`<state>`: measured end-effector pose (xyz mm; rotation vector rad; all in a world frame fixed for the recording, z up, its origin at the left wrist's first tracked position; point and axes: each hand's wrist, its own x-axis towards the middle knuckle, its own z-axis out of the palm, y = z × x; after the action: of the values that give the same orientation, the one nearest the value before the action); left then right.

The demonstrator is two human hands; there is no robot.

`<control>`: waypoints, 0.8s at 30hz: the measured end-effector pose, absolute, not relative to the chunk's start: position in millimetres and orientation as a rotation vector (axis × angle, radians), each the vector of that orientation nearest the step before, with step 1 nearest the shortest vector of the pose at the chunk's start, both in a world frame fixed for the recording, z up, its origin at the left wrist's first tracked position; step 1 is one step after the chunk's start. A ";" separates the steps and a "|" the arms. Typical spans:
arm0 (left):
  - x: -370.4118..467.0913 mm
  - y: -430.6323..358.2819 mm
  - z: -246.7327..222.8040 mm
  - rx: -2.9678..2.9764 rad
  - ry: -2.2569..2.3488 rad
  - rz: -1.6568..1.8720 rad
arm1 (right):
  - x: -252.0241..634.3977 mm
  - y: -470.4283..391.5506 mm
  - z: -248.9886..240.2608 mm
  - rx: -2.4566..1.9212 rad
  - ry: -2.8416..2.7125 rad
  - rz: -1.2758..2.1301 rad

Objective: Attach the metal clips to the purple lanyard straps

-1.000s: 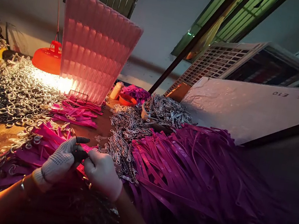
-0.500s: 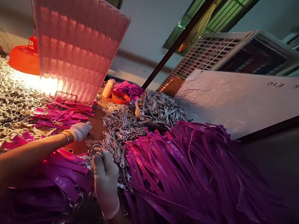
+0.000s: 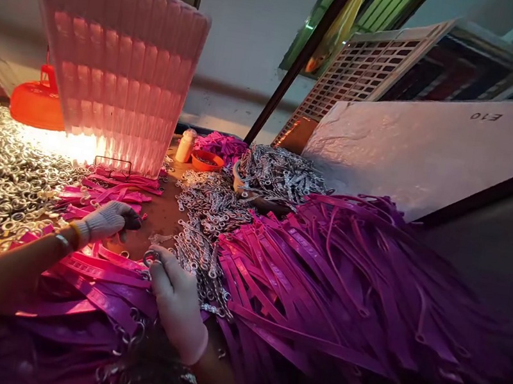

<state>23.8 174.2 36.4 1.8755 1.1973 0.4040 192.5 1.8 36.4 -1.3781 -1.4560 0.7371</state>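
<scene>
My left hand, in a white knitted glove, hovers over the magenta straps with its fingers loosely bent. Its thumb hangs apart from the fingers, and no object shows between them. A pale glove covers my right hand as well, its thumb and fingertips pinching a metal ring. Below lies a bundle of magenta straps, several with metal rings at their ends. Right of my right hand are a heap of small metal clasps and a large pile of magenta straps.
On the left spreads a mound of metal rings under a red lamp. A translucent ribbed panel stands beside it. Farther back are a small bottle, an orange bowl and a heaped container of clasps.
My left hand has drawn back to the left and its fingers have loosened from a fist. My right hand has shifted slightly left and up, keeping the ring. The view has tilted a little.
</scene>
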 end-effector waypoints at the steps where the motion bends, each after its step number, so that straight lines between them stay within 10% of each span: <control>1: 12.3 158.5 41.9 1.807 1.141 0.430 | 191.0 3.4 37.2 -1.382 -1.492 0.716; 15: -15.7 27.3 22.7 1.854 1.144 0.723 | 149.9 -10.2 23.0 -1.526 -2.177 -0.165; 24: -31.8 21.5 8.4 1.776 0.994 0.706 | 151.8 -24.0 45.0 -1.520 -2.132 0.324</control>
<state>-31.8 21.5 8.4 1.7759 0.9941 0.7062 151.8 -24.0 45.0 -1.5205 -2.1316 0.3240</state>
